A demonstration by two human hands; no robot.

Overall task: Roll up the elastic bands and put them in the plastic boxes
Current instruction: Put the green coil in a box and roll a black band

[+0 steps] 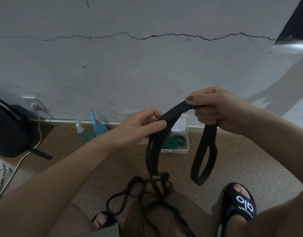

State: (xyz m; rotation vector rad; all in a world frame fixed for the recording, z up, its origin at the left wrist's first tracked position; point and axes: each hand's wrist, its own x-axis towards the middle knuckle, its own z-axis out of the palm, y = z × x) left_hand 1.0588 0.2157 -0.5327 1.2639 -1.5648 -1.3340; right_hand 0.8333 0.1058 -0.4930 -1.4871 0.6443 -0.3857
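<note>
Item one, black elastic band [171, 115]: I see it held up above the floor [249, 161], arched between both hands; my left hand [144, 124] pinches it between thumb and curled fingers, my right hand [217, 106] has fingers wrapped round it; from the right hand a short loop hangs free; from the left hand the long remainder drops to the floor and lies tangled between the feet.

Item two, clear plastic box [185, 147]: on the floor at the foot of the wall [147, 69], behind the band, lid open; inside it a rolled green band [174, 141].

Item three, two spray bottles [91, 129]: upright on the floor against the wall, left of the box.

Item four, black bag [9, 130]: at the left edge, with a white cable [27, 151] running beside it.

Item five, black sandals [241, 202]: one on each foot, at the bottom of my view.
</note>
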